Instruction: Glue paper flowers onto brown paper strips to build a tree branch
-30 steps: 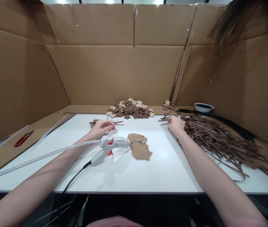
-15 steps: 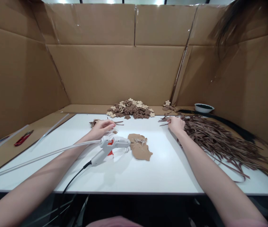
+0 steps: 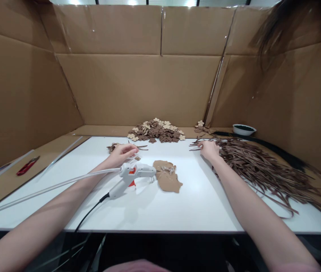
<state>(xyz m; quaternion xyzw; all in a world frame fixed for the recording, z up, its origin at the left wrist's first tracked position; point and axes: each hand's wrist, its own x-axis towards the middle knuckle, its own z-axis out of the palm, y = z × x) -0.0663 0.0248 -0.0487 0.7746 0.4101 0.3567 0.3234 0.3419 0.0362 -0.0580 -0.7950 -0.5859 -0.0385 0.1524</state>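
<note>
My left hand [image 3: 123, 152] rests on the left part of the white table, fingers curled and closed around thin brown strips [image 3: 142, 146] that stick out past the fingertips. Beside its wrist side shows a small brown bunch [image 3: 112, 147], partly hidden by the hand. My right hand [image 3: 210, 150] pinches the ends of brown strips [image 3: 195, 145] at the left edge of a large strip pile [image 3: 251, 160]. Between my forearms, a white glue gun [image 3: 138, 170] stands with its nozzle over a torn piece of cardboard [image 3: 167, 181] smeared with glue.
A heap of brown and cream flower cutouts [image 3: 159, 132] lies at the back, with a smaller group [image 3: 200, 126] to its right. A white bowl [image 3: 244, 130] holds something dark. Red-handled cutters [image 3: 28, 166] lie left. The glue gun's cord [image 3: 88, 213] runs over the front edge.
My right hand has shifted slightly left, and the strip ends at its fingers moved with it. My left hand and the glue gun have stayed in place.
</note>
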